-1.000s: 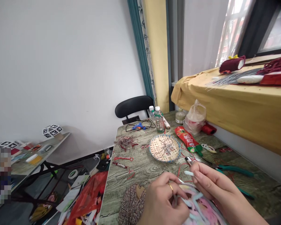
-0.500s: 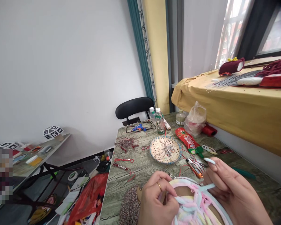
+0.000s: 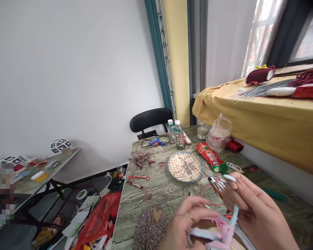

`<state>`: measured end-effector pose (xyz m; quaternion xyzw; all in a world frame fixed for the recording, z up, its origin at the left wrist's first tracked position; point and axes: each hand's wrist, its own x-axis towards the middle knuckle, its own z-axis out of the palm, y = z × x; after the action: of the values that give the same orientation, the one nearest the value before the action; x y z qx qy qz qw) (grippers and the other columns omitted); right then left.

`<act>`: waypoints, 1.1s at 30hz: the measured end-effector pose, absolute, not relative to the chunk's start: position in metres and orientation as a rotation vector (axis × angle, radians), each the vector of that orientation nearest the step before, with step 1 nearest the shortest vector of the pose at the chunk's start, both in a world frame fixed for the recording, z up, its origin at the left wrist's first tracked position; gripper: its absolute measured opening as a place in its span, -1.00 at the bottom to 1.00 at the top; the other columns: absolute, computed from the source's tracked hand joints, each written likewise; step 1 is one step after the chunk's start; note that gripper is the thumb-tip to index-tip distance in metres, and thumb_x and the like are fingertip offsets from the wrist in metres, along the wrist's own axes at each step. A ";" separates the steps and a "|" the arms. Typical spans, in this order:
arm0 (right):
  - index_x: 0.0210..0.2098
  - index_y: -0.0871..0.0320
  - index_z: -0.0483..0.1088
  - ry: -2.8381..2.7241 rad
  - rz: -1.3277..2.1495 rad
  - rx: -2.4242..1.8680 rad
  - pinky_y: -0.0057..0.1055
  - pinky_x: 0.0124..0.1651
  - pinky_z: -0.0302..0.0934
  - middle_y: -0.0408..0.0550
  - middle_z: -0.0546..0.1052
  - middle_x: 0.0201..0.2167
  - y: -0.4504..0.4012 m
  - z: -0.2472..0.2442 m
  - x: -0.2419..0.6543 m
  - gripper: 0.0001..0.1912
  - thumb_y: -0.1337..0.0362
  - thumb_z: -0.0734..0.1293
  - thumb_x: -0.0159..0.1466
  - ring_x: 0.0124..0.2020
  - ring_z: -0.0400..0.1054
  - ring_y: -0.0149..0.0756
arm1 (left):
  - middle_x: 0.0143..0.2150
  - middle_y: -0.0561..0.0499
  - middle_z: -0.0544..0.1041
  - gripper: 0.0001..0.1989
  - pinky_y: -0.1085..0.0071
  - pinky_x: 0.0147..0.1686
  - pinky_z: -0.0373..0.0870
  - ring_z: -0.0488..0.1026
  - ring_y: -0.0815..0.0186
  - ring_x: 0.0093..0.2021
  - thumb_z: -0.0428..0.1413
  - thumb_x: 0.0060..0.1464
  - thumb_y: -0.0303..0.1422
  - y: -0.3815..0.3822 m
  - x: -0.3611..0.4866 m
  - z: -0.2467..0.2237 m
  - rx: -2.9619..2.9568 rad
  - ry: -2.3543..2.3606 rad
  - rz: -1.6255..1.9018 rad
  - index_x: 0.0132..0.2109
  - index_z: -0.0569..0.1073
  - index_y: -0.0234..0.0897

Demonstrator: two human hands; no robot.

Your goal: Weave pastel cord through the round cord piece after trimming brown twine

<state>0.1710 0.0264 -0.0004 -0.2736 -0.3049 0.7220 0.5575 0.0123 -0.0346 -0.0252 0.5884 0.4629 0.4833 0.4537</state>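
While my two hands are at work over the near edge of the tabletop [image 3: 127, 213], the pastel yarn piece [image 3: 223, 227] lies between them, low in view and cut off by the lower edge. My right hand [image 3: 253, 205] has its thumb and forefinger pressed together on a pale blue strand [image 3: 229, 178]; the strand's free end projects to the left of the fingertips, and a further pale blue length runs from below those fingers down to the pink knotted part of the piece. My left hand [image 3: 184, 222] is arched over the piece's left side, its fingers bent and parted from the thumb, with yarn showing in the gap; whether they grip it I cannot tell. A brown-and-white yarn bundle [image 3: 150, 229] sits just left of my left hand. Beyond both hands stands a shallow woven basket [image 3: 185, 180] with thin strands inside, beside a red-and-green pouch [image 3: 210, 157]. A teal handle [image 3: 275, 194] shows partly behind my right hand.
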 end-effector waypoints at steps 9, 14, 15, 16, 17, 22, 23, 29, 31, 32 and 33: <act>-0.56 0.12 0.35 -0.897 1.627 -0.765 -0.60 -0.61 -0.12 -0.33 0.04 -0.67 0.030 -0.003 0.163 -0.54 -0.10 0.51 0.09 -0.58 -0.26 -0.45 | -0.33 -0.05 0.52 -0.75 0.16 -0.08 0.34 0.43 0.08 -0.13 0.41 -0.25 -0.41 -0.020 0.013 -0.008 1.737 1.209 0.949 -0.29 0.71 -0.21; -0.54 0.12 0.29 -0.915 1.633 -0.790 -0.59 -0.58 -0.13 -0.34 0.02 -0.62 0.030 -0.008 0.160 -0.54 -0.08 0.49 0.13 -0.56 -0.27 -0.44 | -0.46 0.01 0.46 -0.83 0.30 -0.27 0.31 0.42 0.19 -0.31 0.17 -0.25 -0.64 -0.027 0.022 -0.010 1.593 1.471 0.986 -0.52 0.56 -0.29; -0.54 0.12 0.28 -0.921 1.647 -0.787 -0.59 -0.58 -0.13 -0.34 0.01 -0.62 0.030 -0.008 0.160 -0.53 -0.09 0.48 0.13 -0.56 -0.27 -0.44 | -0.48 0.03 0.43 -0.84 0.32 -0.30 0.29 0.41 0.21 -0.35 0.14 -0.28 -0.63 -0.029 0.025 -0.013 1.561 1.521 0.995 -0.53 0.52 -0.29; -0.54 0.12 0.27 -0.933 1.669 -0.789 -0.58 -0.58 -0.14 -0.34 0.01 -0.63 0.029 -0.008 0.159 -0.52 -0.10 0.48 0.13 -0.56 -0.28 -0.44 | -0.47 0.04 0.41 -0.85 0.35 -0.35 0.26 0.38 0.25 -0.39 0.12 -0.30 -0.61 -0.031 0.027 -0.016 1.504 1.586 1.031 -0.53 0.48 -0.28; -0.54 0.12 0.28 -0.942 1.688 -0.790 -0.58 -0.57 -0.15 -0.34 0.01 -0.63 0.028 -0.008 0.159 -0.52 -0.10 0.48 0.13 -0.56 -0.29 -0.44 | -0.47 0.04 0.39 -0.85 0.37 -0.38 0.24 0.35 0.27 -0.42 0.11 -0.32 -0.60 -0.032 0.029 -0.020 1.474 1.601 1.052 -0.55 0.43 -0.26; -0.52 0.15 0.33 -0.936 1.715 -0.761 -0.56 -0.54 -0.22 -0.36 -0.03 -0.64 0.021 -0.005 0.159 -0.55 -0.07 0.50 0.12 -0.54 -0.30 -0.44 | -0.54 0.07 0.27 -0.77 0.38 -0.37 0.16 0.28 0.23 -0.37 0.06 -0.38 -0.58 -0.032 0.031 -0.036 1.530 1.334 1.185 -0.64 0.17 -0.18; -0.52 0.15 0.34 -0.936 1.703 -0.763 -0.55 -0.54 -0.22 -0.36 -0.01 -0.65 0.020 -0.004 0.159 -0.55 -0.06 0.50 0.13 -0.55 -0.29 -0.45 | -0.55 0.07 0.26 -0.78 0.37 -0.37 0.15 0.27 0.24 -0.38 0.06 -0.38 -0.56 -0.032 0.030 -0.038 1.539 1.292 1.216 -0.64 0.16 -0.19; -0.48 0.13 0.42 -0.873 1.691 -0.823 -0.57 -0.53 -0.12 -0.29 0.13 -0.63 0.013 -0.004 0.162 -0.60 -0.04 0.54 0.09 -0.55 -0.17 -0.45 | -0.57 0.08 0.21 -0.56 0.35 -0.39 0.11 0.21 0.26 -0.44 0.16 -0.04 -0.11 -0.033 0.029 -0.041 1.561 1.131 1.248 -0.64 0.15 -0.20; -0.49 0.13 0.42 -0.885 1.709 -0.815 -0.57 -0.54 -0.12 -0.29 0.13 -0.63 0.012 -0.004 0.162 -0.60 -0.05 0.53 0.09 -0.55 -0.17 -0.45 | -0.61 0.10 0.14 -0.44 0.32 -0.41 0.09 0.15 0.27 -0.48 0.06 0.05 0.06 -0.032 0.032 -0.037 1.569 1.158 1.265 -0.66 0.07 -0.19; -0.48 0.12 0.43 -0.877 1.710 -0.811 -0.57 -0.54 -0.11 -0.30 0.10 -0.64 0.011 -0.005 0.163 -0.61 -0.05 0.52 0.10 -0.56 -0.18 -0.45 | -0.62 0.11 0.12 -0.41 0.30 -0.41 0.09 0.12 0.28 -0.49 0.00 0.09 0.09 -0.032 0.033 -0.035 1.587 1.159 1.244 -0.66 0.04 -0.19; -0.47 0.12 0.43 -0.853 1.707 -0.810 -0.57 -0.54 -0.09 -0.32 0.06 -0.65 0.011 -0.004 0.163 -0.62 -0.05 0.52 0.11 -0.57 -0.19 -0.45 | -0.63 0.11 0.10 -0.40 0.29 -0.41 0.08 0.09 0.28 -0.50 -0.04 0.12 0.11 -0.032 0.034 -0.033 1.614 1.156 1.213 -0.66 0.02 -0.18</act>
<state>0.1632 0.0110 -0.0043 -0.3364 -0.3540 0.7085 0.5094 0.0343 -0.0316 -0.0333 0.6369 0.4564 0.4785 0.3964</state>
